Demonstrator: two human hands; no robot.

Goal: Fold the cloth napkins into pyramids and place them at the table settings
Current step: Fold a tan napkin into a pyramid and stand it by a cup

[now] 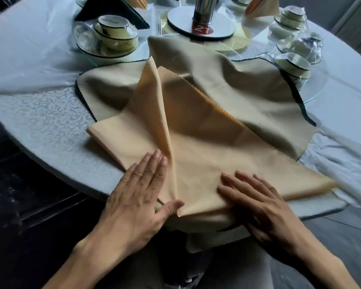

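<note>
A peach cloth napkin (204, 147) lies partly folded at the near edge of the round table, on top of a larger beige cloth (248, 88) with a dark zigzag hem. One flap of the napkin stands up in a tall ridge (154, 105). My left hand (142, 192) lies flat with straight fingers on the napkin's left fold, its thumb against the near corner. Flat on the napkin's near right part, my right hand (256, 203) presses down with spread fingers. Two folded peach napkins (261, 7) stand upright at the far settings.
Stacked bowls and cups wrapped in clear film stand at the far left (113, 36) and far right (294, 63). A glass turntable (313, 92) carries a metal stand with a red number tag (202, 28). A dark folded napkin (111, 9) lies far left. Thin plastic sheeting (340, 161) covers the table's sides.
</note>
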